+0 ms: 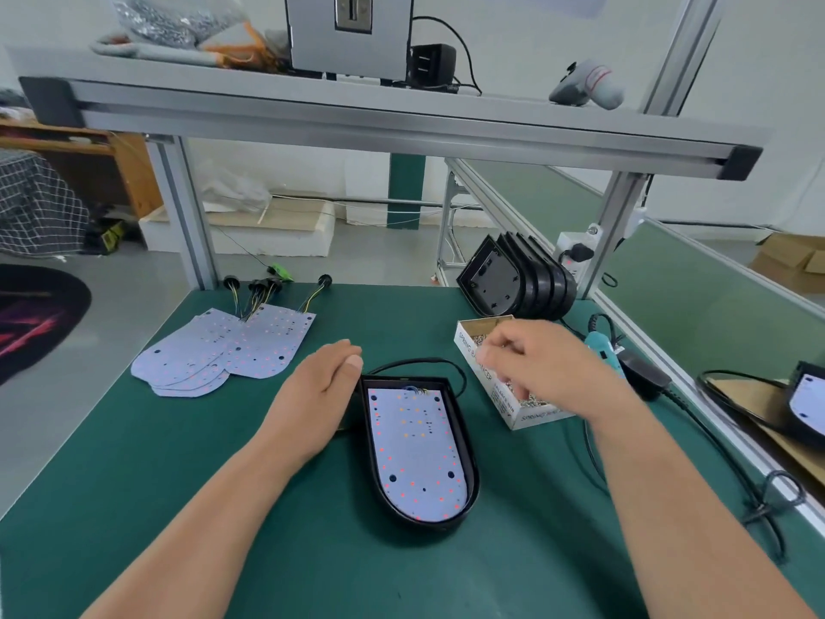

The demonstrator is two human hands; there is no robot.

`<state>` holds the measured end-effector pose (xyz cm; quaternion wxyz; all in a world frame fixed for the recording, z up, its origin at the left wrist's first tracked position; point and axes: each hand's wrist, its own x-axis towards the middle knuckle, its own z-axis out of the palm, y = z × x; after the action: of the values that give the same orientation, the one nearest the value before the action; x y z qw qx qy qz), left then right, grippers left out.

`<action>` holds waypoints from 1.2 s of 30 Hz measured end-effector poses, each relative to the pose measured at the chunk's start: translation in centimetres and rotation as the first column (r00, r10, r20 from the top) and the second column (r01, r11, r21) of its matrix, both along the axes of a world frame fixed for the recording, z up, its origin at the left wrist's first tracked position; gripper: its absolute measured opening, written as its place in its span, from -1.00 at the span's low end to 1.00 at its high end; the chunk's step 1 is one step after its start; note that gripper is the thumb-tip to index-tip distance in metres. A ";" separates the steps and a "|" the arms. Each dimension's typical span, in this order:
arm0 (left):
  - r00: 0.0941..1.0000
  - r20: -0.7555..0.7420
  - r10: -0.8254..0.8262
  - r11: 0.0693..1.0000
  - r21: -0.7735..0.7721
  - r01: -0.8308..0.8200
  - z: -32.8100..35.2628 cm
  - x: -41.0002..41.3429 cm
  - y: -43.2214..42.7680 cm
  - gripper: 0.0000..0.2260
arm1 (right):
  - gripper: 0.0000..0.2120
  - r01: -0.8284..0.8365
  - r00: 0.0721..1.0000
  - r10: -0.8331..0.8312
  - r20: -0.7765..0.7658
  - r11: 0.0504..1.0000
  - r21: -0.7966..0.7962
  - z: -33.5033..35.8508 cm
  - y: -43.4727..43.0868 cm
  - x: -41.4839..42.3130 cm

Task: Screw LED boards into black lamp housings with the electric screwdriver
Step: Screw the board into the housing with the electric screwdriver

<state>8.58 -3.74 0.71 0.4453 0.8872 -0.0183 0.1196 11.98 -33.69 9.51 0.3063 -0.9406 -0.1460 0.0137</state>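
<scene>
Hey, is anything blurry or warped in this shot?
Head view: the right hand over the screw box is motion-blurred; the LED board in the black housing is sharp; the shelf posts lean from wide-angle distortion; lighting is soft, shadows faint.

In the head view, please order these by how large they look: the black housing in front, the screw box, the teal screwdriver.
Largest: black housing.
Then: screw box, partly behind the right hand.
Smallest: teal screwdriver, though only partly visible.

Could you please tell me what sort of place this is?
Probably a lamp-assembly workstation in a factory: an aluminium-framed bench with a green mat, stacked black lamp housings, and a pile of LED boards.
</scene>
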 end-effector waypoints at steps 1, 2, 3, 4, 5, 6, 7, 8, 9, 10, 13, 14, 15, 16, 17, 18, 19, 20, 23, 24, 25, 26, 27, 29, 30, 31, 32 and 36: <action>1.000 0.012 0.011 1.000 0.015 -0.011 0.1 0.0 0.0 -0.80 | -0.75 0.033 0.998 -0.031 0.054 0.999 -0.043 0.6 -1.0 -0.2; 0.999 0.024 0.021 0.999 0.028 -0.021 0.3 0.0 0.1 -0.80 | -0.74 0.075 0.991 -0.064 0.117 0.994 -0.085 1.0 -2.3 -0.4; 0.999 0.032 0.030 0.999 0.032 -0.031 0.5 0.0 0.2 -0.78 | -0.72 0.128 0.978 -0.103 0.181 0.983 -0.134 1.0 -3.7 -0.7; 0.998 0.040 0.038 0.999 0.026 -0.039 0.7 -0.1 0.2 -0.77 | -0.72 0.198 0.960 -0.152 0.234 0.963 -0.183 0.8 -5.1 -1.1; 0.997 0.049 0.053 0.998 0.029 -0.054 0.9 -0.2 0.1 -0.79 | -0.71 0.279 0.938 -0.214 0.271 0.932 -0.230 0.3 -6.7 -1.5; 0.995 0.066 0.070 0.996 0.046 -0.073 1.2 -0.2 0.0 -0.78 | -0.70 0.359 0.915 -0.280 0.292 0.893 -0.270 -0.4 -8.4 -2.0; 0.992 0.090 0.088 0.992 0.078 -0.095 1.6 -0.5 -0.3 -0.75 | -0.67 0.421 0.895 -0.338 0.292 0.856 -0.299 -1.3 -9.9 -2.4; 0.987 0.128 0.100 0.987 0.109 -0.115 2.1 -0.7 -0.6 -0.72 | -0.60 0.455 0.885 -0.379 0.271 0.828 -0.328 -2.2 -11.1 -2.7; 0.980 0.172 0.101 0.982 0.139 -0.126 2.7 -0.9 -1.1 -0.72 | -0.54 0.460 0.887 -0.399 0.232 0.812 -0.359 -3.2 -12.0 -3.0; 0.972 0.220 0.087 0.978 0.168 -0.125 3.3 -1.2 -1.7 -0.73 | -0.50 0.444 0.896 -0.405 0.182 0.810 -0.384 -4.0 -12.6 -3.2; 0.952 0.305 -0.012 0.961 0.266 -0.073 5.1 -2.0 -4.2 -0.80 | -0.54 0.394 0.913 -0.402 0.062 0.837 -0.379 -5.2 -12.9 -3.2; 0.951 0.302 -0.064 0.952 0.304 -0.033 5.6 -2.2 -5.3 -0.82 | -0.56 0.391 0.914 -0.401 0.051 0.845 -0.364 -5.2 -12.9 -3.1; 0.950 0.286 -0.126 0.937 0.348 0.019 6.1 -2.3 -6.4 -0.81 | -0.58 0.398 0.912 -0.408 0.046 0.851 -0.342 -5.1 -12.8 -2.9; 0.946 0.259 -0.196 0.916 0.392 0.083 6.5 -2.3 -7.6 -0.77 | -0.59 0.410 0.907 -0.420 0.041 0.856 -0.315 -5.0 -12.8 -2.8; 0.940 0.220 -0.261 0.888 0.437 0.145 6.9 -2.1 -8.8 -0.74 | -0.62 0.423 0.901 -0.433 0.031 0.860 -0.286 -5.0 -12.8 -2.7; 0.935 0.171 -0.311 0.853 0.485 0.195 7.2 -1.8 -10.0 -0.74 | -0.65 0.436 0.895 -0.446 0.015 0.866 -0.246 -4.9 -12.9 -2.7; 0.932 0.121 -0.342 0.809 0.542 0.227 7.4 -1.2 -11.2 -0.75 | -0.70 0.450 0.888 -0.459 -0.015 0.876 -0.175 -4.9 -13.0 -2.7; 0.932 0.079 -0.353 0.762 0.602 0.238 7.6 -0.5 -12.4 -0.75 | -0.73 0.462 0.884 -0.465 -0.056 0.885 -0.063 -4.9 -12.9 -2.7; 0.941 0.014 -0.338 0.635 0.741 0.217 7.7 2.1 -15.6 -0.75 | -0.71 0.463 0.887 -0.408 -0.218 0.787 0.408 -4.6 -12.4 -2.8; 0.948 0.002 -0.319 0.598 0.776 0.199 7.7 3.0 -16.5 -0.75 | -0.67 0.448 0.894 -0.371 -0.251 0.713 0.539 -4.5 -12.3 -2.7; 0.956 -0.014 -0.293 0.559 0.809 0.183 7.6 3.9 -17.3 -0.74 | -0.62 0.431 0.901 -0.341 -0.267 0.642 0.634 -4.5 -12.1 -2.7; 0.964 -0.038 -0.264 0.519 0.836 0.175 7.5 4.8 -18.0 -0.72 | -0.60 0.412 0.909 -0.314 -0.273 0.583 0.701 -4.5 -11.9 -2.7; 0.969 -0.065 -0.238 0.484 0.857 0.177 7.3 5.5 -18.6 -0.70 | -0.60 0.395 0.916 -0.291 -0.276 0.540 0.743 -4.6 -11.7 -2.8; 0.974 -0.113 -0.199 0.445 0.875 0.192 6.8 6.7 -19.4 -0.69 | -0.61 0.381 0.923 -0.259 -0.286 0.491 0.784 -4.6 -11.4 -2.7; 0.972 -0.140 -0.187 0.442 0.872 0.211 6.5 7.1 -19.7 -0.70 | -0.59 0.377 0.924 -0.249 -0.288 0.481 0.792 -4.6 -11.4 -2.7; 0.970 -0.167 -0.178 0.451 0.862 0.232 6.2 7.4 -20.0 -0.72 | -0.57 0.372 0.927 -0.241 -0.288 0.481 0.794 -4.6 -11.3 -2.7; 0.967 -0.188 -0.171 0.464 0.851 0.247 5.9 7.6 -20.1 -0.74 | -0.56 0.366 0.929 -0.234 -0.286 0.485 0.794 -4.7 -11.3 -2.6; 0.968 -0.202 -0.146 0.454 0.856 0.248 5.6 7.6 -20.5 -0.80 | -0.68 0.352 0.935 -0.212 -0.284 0.470 0.809 -4.8 -11.4 -2.3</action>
<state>16.22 -24.21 6.30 -0.0585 0.9859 -0.1570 -0.0031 9.66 -45.07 4.75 0.7331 -0.6773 0.0458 -0.0422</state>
